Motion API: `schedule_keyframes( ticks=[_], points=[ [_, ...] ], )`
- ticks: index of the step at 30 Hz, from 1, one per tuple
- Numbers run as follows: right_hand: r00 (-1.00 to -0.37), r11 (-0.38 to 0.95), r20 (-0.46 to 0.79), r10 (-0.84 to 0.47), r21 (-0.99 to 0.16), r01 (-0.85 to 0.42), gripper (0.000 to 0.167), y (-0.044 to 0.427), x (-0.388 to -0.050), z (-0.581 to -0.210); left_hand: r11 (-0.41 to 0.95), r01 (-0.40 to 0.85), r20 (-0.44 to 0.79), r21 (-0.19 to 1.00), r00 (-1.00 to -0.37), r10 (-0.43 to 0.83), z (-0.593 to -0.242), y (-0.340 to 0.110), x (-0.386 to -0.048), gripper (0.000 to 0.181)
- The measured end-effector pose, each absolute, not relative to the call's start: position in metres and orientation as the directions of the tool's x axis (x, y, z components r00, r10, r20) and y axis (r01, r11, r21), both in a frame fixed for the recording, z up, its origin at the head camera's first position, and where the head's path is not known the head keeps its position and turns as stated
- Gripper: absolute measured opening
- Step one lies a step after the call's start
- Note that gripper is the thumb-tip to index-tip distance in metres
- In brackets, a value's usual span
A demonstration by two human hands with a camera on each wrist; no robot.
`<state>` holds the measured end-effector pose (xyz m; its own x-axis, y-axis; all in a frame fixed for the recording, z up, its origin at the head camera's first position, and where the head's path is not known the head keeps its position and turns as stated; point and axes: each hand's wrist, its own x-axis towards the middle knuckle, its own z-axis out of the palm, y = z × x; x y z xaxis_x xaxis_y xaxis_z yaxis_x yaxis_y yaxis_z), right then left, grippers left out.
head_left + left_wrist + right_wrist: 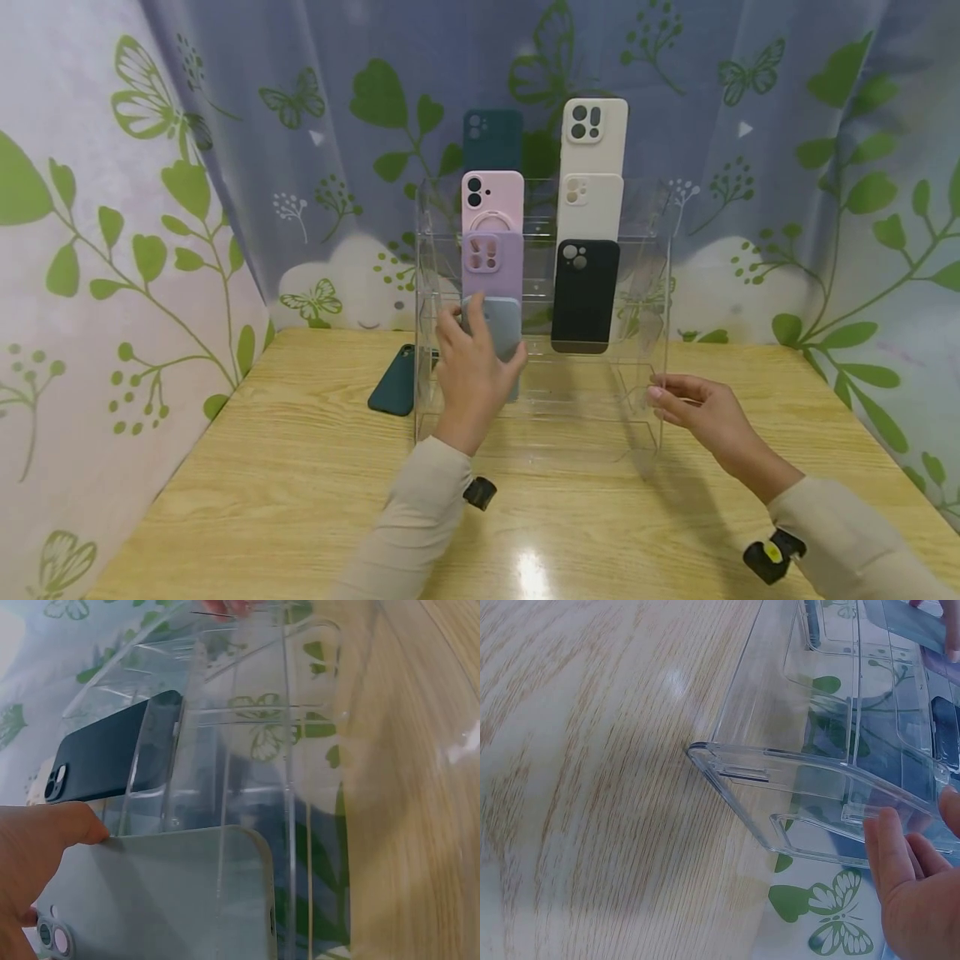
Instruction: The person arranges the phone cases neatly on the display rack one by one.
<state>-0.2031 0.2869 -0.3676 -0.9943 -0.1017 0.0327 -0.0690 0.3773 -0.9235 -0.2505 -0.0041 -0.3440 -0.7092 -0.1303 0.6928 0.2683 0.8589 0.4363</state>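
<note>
My left hand (474, 379) holds a light grey-blue phone case (172, 889) by its edges, its lower part standing in a front tier of a clear stepped display stand (664, 333). Behind it in the same column rise a lilac case (504, 279), a pink case with a ring (501, 190) and a dark green case (501, 142). On the stand's right side, my right hand (716, 421) pinches the clear side panel (802, 759) between thumb and fingers. A black case (585, 292) fronts the second column, before two off-white cases, one lower (600, 204) and one taller (611, 137).
Another dark green case (393, 383) lies on the wood-grain table (285, 500), left of the stand. A patterned curtain (337, 167) hangs behind the table. Black wrist cameras sit on both sleeves, left (480, 493) and right (772, 557).
</note>
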Motion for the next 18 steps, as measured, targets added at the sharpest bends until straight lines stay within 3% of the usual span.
schedule_keyframes(
  ticks=[9, 18],
  points=[
    [-0.994, 0.385, 0.031, -0.109, -0.92, -0.071, 0.062, 0.2868, -0.2027, -0.3666, 0.917, 0.158, 0.669, 0.367, -0.73, -0.141, -0.3491, 0.0023, -0.2507, 0.086],
    [-0.994, 0.382, 0.022, -0.106, -0.922, -0.061, 0.062, 0.2866, -0.203, -0.3668, 0.921, 0.142, 0.652, 0.364, -0.744, -0.143, -0.3464, 0.0054, -0.2492, 0.086]
  ],
)
